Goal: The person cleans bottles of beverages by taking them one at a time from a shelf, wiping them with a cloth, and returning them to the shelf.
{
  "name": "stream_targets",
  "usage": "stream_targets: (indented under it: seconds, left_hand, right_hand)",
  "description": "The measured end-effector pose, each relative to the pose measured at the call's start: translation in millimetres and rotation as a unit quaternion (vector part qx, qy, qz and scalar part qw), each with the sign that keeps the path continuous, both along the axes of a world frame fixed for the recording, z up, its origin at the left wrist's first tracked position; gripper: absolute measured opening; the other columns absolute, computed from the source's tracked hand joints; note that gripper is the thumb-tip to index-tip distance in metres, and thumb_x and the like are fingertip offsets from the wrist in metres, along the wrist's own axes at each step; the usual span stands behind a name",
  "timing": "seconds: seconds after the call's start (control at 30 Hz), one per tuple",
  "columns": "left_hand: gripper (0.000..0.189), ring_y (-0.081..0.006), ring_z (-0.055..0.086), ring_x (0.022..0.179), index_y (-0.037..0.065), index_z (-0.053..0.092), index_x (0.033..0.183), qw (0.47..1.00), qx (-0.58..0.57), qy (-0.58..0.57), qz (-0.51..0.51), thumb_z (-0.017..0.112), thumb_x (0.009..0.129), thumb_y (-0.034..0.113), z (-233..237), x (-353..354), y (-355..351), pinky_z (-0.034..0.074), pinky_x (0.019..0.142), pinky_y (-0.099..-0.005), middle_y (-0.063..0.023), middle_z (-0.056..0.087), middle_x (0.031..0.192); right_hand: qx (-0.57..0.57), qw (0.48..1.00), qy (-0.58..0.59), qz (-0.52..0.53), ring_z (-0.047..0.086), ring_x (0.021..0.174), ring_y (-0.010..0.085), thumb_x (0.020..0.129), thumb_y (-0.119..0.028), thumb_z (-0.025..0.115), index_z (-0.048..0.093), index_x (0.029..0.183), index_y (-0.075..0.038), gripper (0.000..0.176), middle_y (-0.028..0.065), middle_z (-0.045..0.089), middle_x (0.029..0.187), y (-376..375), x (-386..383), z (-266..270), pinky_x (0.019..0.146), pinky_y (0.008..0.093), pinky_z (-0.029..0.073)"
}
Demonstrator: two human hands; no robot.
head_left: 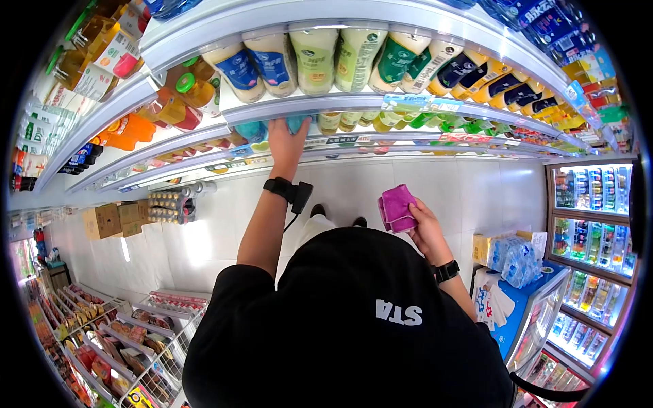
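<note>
My left hand reaches into the lower shelf, under the edge of the shelf above. Its thumb and fingers are around a teal bottle, whose upper part is hidden by the shelf edge. Another teal-blue bottle stands just left of that hand. Out over the floor, my right hand pinches a folded purple cloth between thumb and fingers. A black band with a small box sits on my left wrist.
Milky drinks bottles fill the shelf above, with yellow-labelled bottles farther right. Cartons and shrink-wrapped cans stand on the floor at left. Wire snack racks are behind left; a blue-topped freezer and glass-door fridges stand right.
</note>
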State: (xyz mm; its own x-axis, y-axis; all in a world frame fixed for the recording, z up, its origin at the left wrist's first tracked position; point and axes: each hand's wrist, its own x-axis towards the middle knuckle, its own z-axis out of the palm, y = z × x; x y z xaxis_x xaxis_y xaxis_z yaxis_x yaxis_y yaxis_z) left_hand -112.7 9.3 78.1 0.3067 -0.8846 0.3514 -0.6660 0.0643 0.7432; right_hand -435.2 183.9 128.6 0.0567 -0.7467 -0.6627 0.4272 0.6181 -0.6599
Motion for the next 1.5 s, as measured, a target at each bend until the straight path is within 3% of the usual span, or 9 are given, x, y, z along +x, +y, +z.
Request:
stream_targets:
  seconds: [0.53, 0.6, 0.73, 0.97, 1.1, 1.17, 1.33, 1.4, 1.5]
  left_hand:
    - [0.044, -0.0411, 0.056, 0.099, 0.000, 0.059, 0.114, 0.990, -0.109, 0.035, -0.082, 0.077, 0.080, 0.021, -18, -5, -3, 0.045, 0.086, -0.0473, -0.0215, 0.060, 0.107]
    - [0.038, -0.0340, 0.060, 0.105, 0.001, 0.057, 0.114, 0.989, 0.056, 0.124, -0.060, 0.075, 0.084, 0.015, -12, -7, 8, 0.047, 0.090, -0.0383, -0.0168, 0.061, 0.114]
    - [0.032, -0.0376, 0.058, 0.109, 0.000, 0.058, 0.110, 0.987, -0.086, 0.010, -0.133, 0.073, 0.085, 0.014, -18, -4, 19, 0.047, 0.093, -0.0382, -0.0202, 0.061, 0.117]
    - [0.028, -0.0222, 0.059, 0.101, 0.003, 0.055, 0.114, 0.959, -0.116, 0.202, -0.162, 0.057, 0.097, 0.025, 36, 7, 65, 0.048, 0.092, -0.0356, -0.0103, 0.064, 0.103]
    - [0.030, -0.0157, 0.060, 0.098, 0.008, 0.050, 0.115, 0.838, 0.056, 0.516, -0.171, 0.041, 0.105, 0.036, 85, -20, 85, 0.049, 0.088, -0.0326, -0.0089, 0.065, 0.097]
    - [0.032, -0.0182, 0.061, 0.094, 0.009, 0.050, 0.113, 0.829, 0.043, 0.538, -0.147, 0.041, 0.105, 0.039, 113, -50, 89, 0.050, 0.087, -0.0349, -0.0108, 0.064, 0.098]
    - [0.036, -0.0230, 0.064, 0.088, 0.011, 0.051, 0.106, 0.774, 0.000, 0.628, -0.086, 0.041, 0.104, 0.045, 147, -56, 85, 0.052, 0.084, -0.0379, -0.0131, 0.064, 0.094]
    - [0.038, -0.0232, 0.064, 0.083, 0.010, 0.050, 0.106, 0.731, -0.087, 0.648, -0.197, 0.043, 0.103, 0.046, 150, -33, 87, 0.053, 0.075, -0.0375, -0.0139, 0.064, 0.088]
    - [0.044, -0.0296, 0.064, 0.082, 0.009, 0.049, 0.103, 0.757, -0.142, 0.618, -0.157, 0.043, 0.100, 0.053, 171, -10, 97, 0.054, 0.077, -0.0449, -0.0164, 0.064, 0.090]
  right_hand:
    - [-0.008, 1.000, 0.000, -0.007, 0.066, 0.099, 0.0154, 0.105, -0.015, 0.040, 0.050, 0.133, -0.002, 0.033, 0.0084, 0.064, 0.117, 5, -16, -2, 0.086, 0.0290, 0.056]
    - [-0.014, 1.000, -0.004, -0.005, 0.066, 0.100, 0.0147, 0.105, -0.015, 0.041, 0.051, 0.132, -0.002, 0.032, 0.0075, 0.065, 0.116, 6, -21, -5, 0.087, 0.0287, 0.055]
    - [-0.016, 1.000, 0.005, -0.010, 0.065, 0.100, 0.0130, 0.105, -0.016, 0.041, 0.052, 0.131, -0.004, 0.031, 0.0059, 0.065, 0.115, 4, -29, -6, 0.087, 0.0272, 0.055]
    - [-0.043, 0.995, 0.043, 0.083, 0.062, 0.103, 0.0117, 0.104, -0.017, 0.044, 0.050, 0.135, -0.003, 0.034, 0.0049, 0.063, 0.118, -22, -23, 13, 0.088, 0.0256, 0.051]
    - [-0.371, 0.892, 0.143, 0.216, 0.055, 0.121, 0.0179, 0.102, -0.011, 0.046, 0.050, 0.137, -0.002, 0.036, 0.0101, 0.057, 0.133, -60, 30, 64, 0.102, 0.0286, 0.041]
    - [-0.561, 0.747, 0.264, 0.241, 0.051, 0.129, 0.0293, 0.097, -0.002, 0.050, 0.054, 0.134, -0.005, 0.037, 0.0139, 0.053, 0.140, -82, 63, 106, 0.106, 0.0363, 0.041]
    - [-0.660, 0.627, 0.271, 0.312, 0.043, 0.136, 0.0353, 0.091, 0.002, 0.052, 0.059, 0.130, -0.010, 0.041, 0.0138, 0.046, 0.147, -92, 96, 127, 0.109, 0.0408, 0.039]
    - [-0.681, 0.590, 0.271, 0.337, 0.042, 0.136, 0.0353, 0.090, 0.004, 0.051, 0.060, 0.128, -0.010, 0.042, 0.0136, 0.045, 0.149, -91, 86, 120, 0.110, 0.0410, 0.038]
    - [-0.717, 0.530, 0.260, 0.371, 0.046, 0.133, 0.0353, 0.088, 0.005, 0.054, 0.062, 0.124, -0.010, 0.040, 0.0109, 0.046, 0.147, -71, 44, 100, 0.107, 0.0417, 0.042]
